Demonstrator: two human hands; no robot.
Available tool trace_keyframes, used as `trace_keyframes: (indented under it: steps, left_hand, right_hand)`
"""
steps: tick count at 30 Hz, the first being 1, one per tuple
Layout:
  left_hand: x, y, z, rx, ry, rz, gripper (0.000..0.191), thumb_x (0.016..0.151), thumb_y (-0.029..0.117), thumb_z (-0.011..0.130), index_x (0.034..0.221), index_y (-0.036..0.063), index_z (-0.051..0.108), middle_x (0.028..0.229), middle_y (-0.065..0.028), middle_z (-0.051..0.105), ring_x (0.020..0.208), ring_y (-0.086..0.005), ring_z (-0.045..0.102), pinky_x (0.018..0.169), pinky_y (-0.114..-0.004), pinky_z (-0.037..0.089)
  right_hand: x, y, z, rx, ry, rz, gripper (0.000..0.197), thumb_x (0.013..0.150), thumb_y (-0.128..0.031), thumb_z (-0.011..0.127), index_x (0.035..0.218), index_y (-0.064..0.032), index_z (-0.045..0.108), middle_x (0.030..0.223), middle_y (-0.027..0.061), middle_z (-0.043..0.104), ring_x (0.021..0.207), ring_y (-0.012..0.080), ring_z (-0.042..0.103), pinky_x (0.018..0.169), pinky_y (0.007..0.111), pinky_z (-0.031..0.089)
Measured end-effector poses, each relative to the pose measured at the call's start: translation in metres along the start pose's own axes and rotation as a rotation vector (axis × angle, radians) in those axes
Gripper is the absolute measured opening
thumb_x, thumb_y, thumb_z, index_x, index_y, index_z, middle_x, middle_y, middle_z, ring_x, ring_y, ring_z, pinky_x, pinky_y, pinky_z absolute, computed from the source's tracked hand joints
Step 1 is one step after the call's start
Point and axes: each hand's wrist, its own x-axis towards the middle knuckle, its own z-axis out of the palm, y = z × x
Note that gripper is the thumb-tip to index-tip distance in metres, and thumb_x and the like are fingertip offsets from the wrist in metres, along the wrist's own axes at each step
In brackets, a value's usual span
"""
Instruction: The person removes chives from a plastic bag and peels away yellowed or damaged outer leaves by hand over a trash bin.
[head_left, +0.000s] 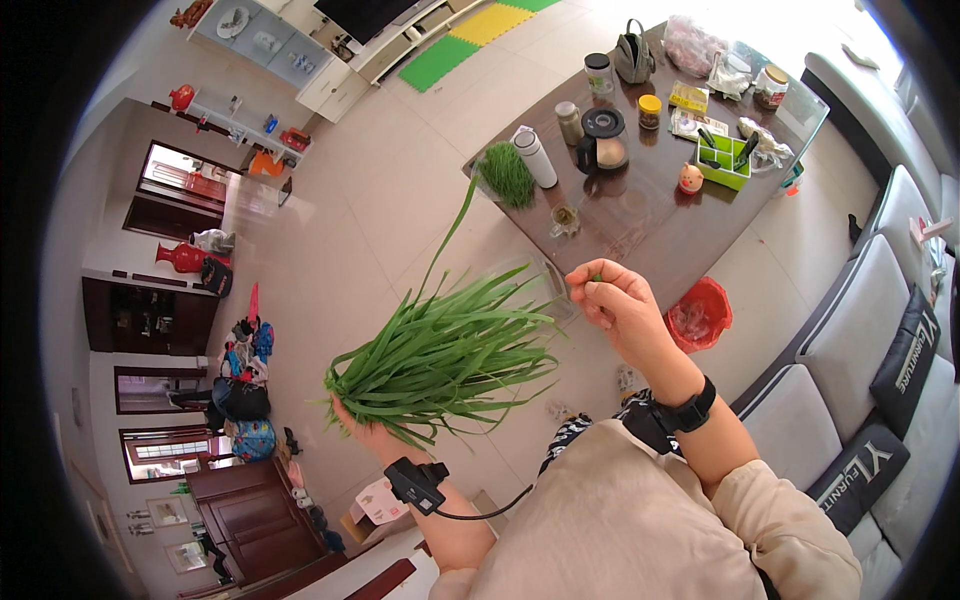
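My left hand (356, 424) grips a large bunch of long green leaves, which look like garlic chives (450, 349), near the stem ends. The leaves fan out towards my right hand, and one long blade sticks up towards the table. To the right of the leaf tips is my right hand (609, 296), its fingers curled and the thumb and forefinger pinched together on a small green bit of leaf. Behind the leaves, a clear plastic container (551, 277) shows in part by the table corner. A second green bunch (508, 175) lies on the near left corner of the table.
The dark table (645, 232) bears a white flask (535, 159), a glass jug (604, 142), a glass cup (565, 220), jars and a green organizer (724, 161). A red bin (699, 315) stands on the floor beside it. A grey sofa (847, 360) runs along the right.
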Motion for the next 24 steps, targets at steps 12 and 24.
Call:
trace_keyframes:
  steps: [12, 24]
  left_hand:
    - [-0.015, -0.011, 0.013, 0.204, 0.02, 0.199, 0.029, 0.092, 0.026, 0.044, 0.115, 0.0094, 0.047, 0.11, -0.0117, 0.055, 0.099, -0.0223, 0.056, 0.079, -0.035, 0.053]
    - [-0.003, -0.01, -0.006, -0.033, 0.036, 0.074, 0.031, 0.085, 0.032, 0.055, 0.107, 0.0103, 0.057, 0.108, -0.0107, 0.058, 0.097, -0.0246, 0.057, 0.082, -0.043, 0.05]
  right_hand:
    - [-0.011, -0.001, 0.027, -0.483, 0.072, -0.056, 0.013, 0.08, -0.009, 0.063, 0.088, 0.0015, 0.062, 0.065, -0.0075, 0.049, 0.056, -0.0009, 0.039, 0.049, 0.015, 0.031]
    - [-0.013, 0.0, 0.03, -0.528, 0.015, -0.045, 0.007, 0.083, -0.005, 0.056, 0.085, 0.0009, 0.06, 0.069, -0.0074, 0.049, 0.058, -0.0012, 0.039, 0.051, 0.015, 0.031]
